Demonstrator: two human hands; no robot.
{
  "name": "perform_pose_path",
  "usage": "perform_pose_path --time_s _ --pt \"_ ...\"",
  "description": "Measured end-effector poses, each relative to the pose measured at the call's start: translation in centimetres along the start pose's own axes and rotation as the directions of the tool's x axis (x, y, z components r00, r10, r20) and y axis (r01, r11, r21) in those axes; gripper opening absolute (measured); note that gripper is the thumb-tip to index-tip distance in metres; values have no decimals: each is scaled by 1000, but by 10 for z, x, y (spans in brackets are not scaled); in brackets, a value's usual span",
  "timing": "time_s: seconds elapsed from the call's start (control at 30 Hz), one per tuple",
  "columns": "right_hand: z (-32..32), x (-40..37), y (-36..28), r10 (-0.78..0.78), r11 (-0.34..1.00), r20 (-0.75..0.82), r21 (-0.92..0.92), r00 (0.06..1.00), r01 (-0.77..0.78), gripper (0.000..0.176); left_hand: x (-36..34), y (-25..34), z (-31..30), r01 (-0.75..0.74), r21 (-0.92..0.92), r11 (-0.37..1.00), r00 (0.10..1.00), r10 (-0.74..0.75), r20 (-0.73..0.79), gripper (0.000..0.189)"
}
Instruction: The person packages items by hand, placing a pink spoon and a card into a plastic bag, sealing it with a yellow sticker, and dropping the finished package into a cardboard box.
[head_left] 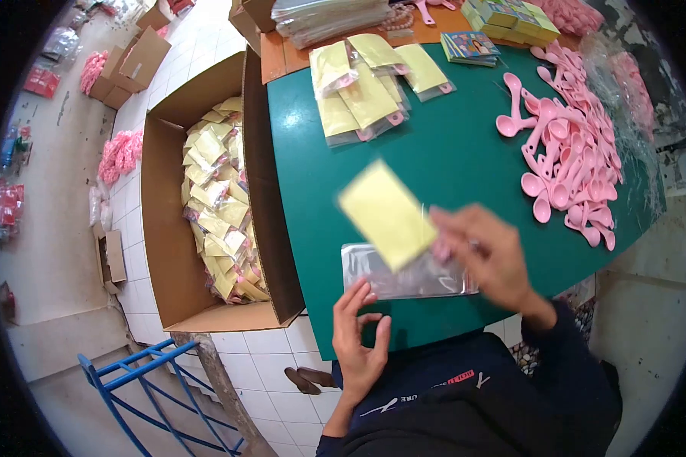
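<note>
Over green tabletop (305, 183), just above clear plastic (366, 266): yellow card (387, 213), long axis slanting from upper left to lower right, pinched near the lower-right end in right hand (489, 251), forearm angled in from lower right. Left hand (358, 335) loosely curled, thumb apart, fingertips near plastic's edge.

A gap separates packets (367, 93) from pink spoons (562, 152); film (619, 99) probably blocks beyond.

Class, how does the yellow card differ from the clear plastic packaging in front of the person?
The yellow card is opaque; the clear plastic packaging is see-through. The card is raised in the right hand; the packaging lies on the green tabletop.
</note>
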State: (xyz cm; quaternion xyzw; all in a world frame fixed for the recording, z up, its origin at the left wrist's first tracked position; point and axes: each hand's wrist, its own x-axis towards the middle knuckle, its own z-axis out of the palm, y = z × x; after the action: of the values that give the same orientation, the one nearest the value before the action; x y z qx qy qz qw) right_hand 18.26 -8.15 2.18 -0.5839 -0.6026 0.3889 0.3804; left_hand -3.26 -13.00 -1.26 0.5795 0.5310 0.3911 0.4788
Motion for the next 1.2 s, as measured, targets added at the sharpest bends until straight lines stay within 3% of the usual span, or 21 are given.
perform_pose_path --time_s 0.07,0.13,0.17,0.23,0.3,0.4,0.47,0.57,0.63,0.73,0.77,0.87,0.97,1.0,1.07,1.1,1.2 --pt "-8 29 -13 -73 890 -232 425 970 169 43 8 -1 -5 -98 102 990 995 99 0 48" --pt "-33 33 -18 -188 981 -335 -11 923 196 46 20 8 -12 -174 257 951 983 154 99 42" --pt "-51 38 -19 -276 950 -369 -242 887 195 47 26 13 -15 -208 319 925 975 171 139 41" --pt "-79 20 15 -269 780 -320 -626 909 11 39 41 21 -18 -256 399 881 963 195 188 35" --pt "-96 -6 47 -89 660 -225 -743 970 -111 31 62 26 -18 -452 488 747 882 292 370 35" --pt "-96 -25 66 -117 514 -272 -840 955 -176 24 93 22 0 -675 416 609 712 388 585 33" --pt "-93 -22 70 -97 563 -324 -798 941 -216 20 107 20 22 -737 331 589 621 397 676 32" --pt "-94 -17 77 -41 610 -298 -763 954 -212 20 111 18 41 -714 359 601 615 293 732 29" --pt "-100 -13 81 -8 654 -251 -733 968 -185 21 116 12 45 -694 339 635 637 322 700 27" --pt "-96 0 74 -193 495 -270 -857 943 -144 25 126 6 45 -616 294 731 691 321 648 25" --pt "-99 2 72 -158 466 -254 -871 954 -155 29 128 5 44 -583 271 766 706 314 635 24" --pt "-106 12 83 -86 551 -128 -832 988 -60 32 128 6 39 -524 271 807 761 301 575 21" --pt "-115 24 85 -92 620 -92 -785 991 -15 26 129 8 36 -381 155 912 799 239 552 14" --pt "-116 26 80 -90 653 -71 -758 993 5 24 129 8 34 -406 94 909 779 291 555 14" --pt "-118 28 63 -188 843 -178 -534 966 66 20 131 5 32 -448 -33 893 740 391 547 15" --pt "-118 27 52 -216 909 -243 -404 946 104 17 130 4 30 -324 -95 941 776 322 542 15" --pt "-124 29 35 -100 945 -272 -327 957 5 16 133 5 23 -1 -230 973 818 132 559 18"
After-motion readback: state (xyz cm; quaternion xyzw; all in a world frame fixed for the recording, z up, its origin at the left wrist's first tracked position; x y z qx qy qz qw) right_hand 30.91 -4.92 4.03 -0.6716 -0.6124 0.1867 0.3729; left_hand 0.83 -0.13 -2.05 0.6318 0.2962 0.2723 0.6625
